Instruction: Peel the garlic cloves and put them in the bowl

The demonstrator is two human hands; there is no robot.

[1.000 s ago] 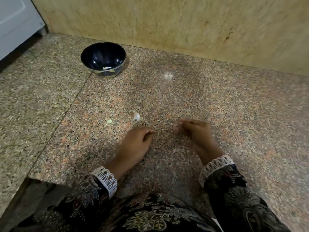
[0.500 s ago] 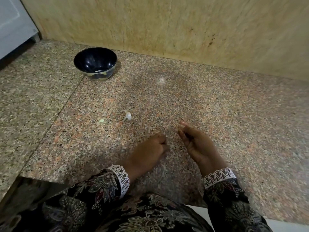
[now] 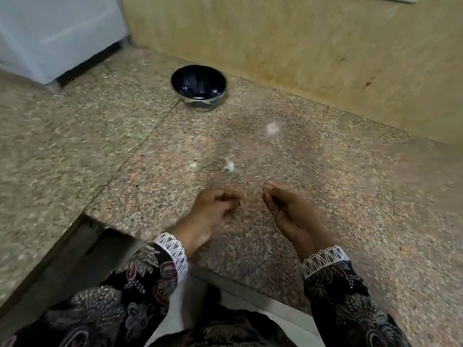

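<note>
A: Hands first. What is the left hand [image 3: 213, 209] doing?

B: It is hovering low over the granite counter [image 3: 325, 221], fingers curling inward, thumb meeting the fingertips. Too blurred to tell whether it is pinching anything.

A: And the right hand [image 3: 288, 211]?

B: It is sitting palm up, fingers bunching together and pointing away from the person, toward the wall. Something pale may be showing at the fingertips; I cannot tell what it is. The two hands are lying near each other, not touching.

A: Moving outward, where is the garlic?

B: One garlic clove [image 3: 229, 166] is lying on the counter just beyond the hands, between them and the bowl. Blur is smearing it, so I am not calling its long axis or which way its tip is pointing. A small pale scrap [image 3: 194, 166] is lying just left of it.

A: And the bowl?

B: The dark bowl [image 3: 199, 87] is standing upright near the tan wall [image 3: 325, 46], well apart from the hands. A whitish smudge [image 3: 273, 128] is showing on the counter to its right.
</note>
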